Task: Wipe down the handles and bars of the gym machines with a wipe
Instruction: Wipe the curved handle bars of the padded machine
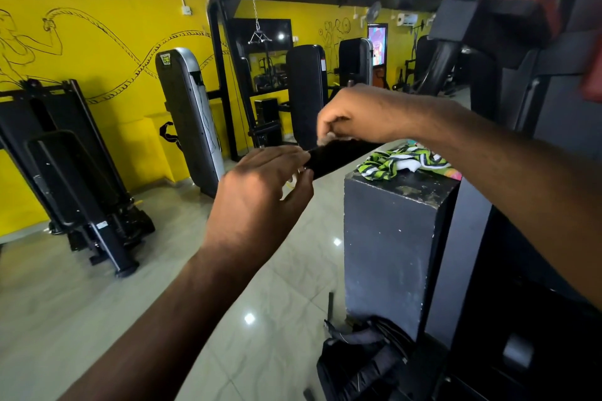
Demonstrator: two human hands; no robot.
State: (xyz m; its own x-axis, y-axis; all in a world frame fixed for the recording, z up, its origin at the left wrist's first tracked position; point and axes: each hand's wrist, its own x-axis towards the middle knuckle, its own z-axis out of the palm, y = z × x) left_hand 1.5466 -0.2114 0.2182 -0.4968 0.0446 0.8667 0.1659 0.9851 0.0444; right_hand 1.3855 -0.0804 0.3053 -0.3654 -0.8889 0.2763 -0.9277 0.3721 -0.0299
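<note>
Both forearms reach forward, left grip point(260, 179) pinching the bar point(338, 155) end, right grip point(351, 117) curled round the wipe point(327, 138).

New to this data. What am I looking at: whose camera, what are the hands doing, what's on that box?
One picture, from a wide-angle camera on a person's head, looking down at their own bare arms in a gym; no robot. The left hand holds the near end of a black padded machine handle. The right hand pinches a small pale wipe against its top. Beside them stands a dark grey scuffed box with a green, white and black patterned cloth lying on top. A black bag sits on the tiled floor at its foot. Behind, weight machines line the yellow wall.
</note>
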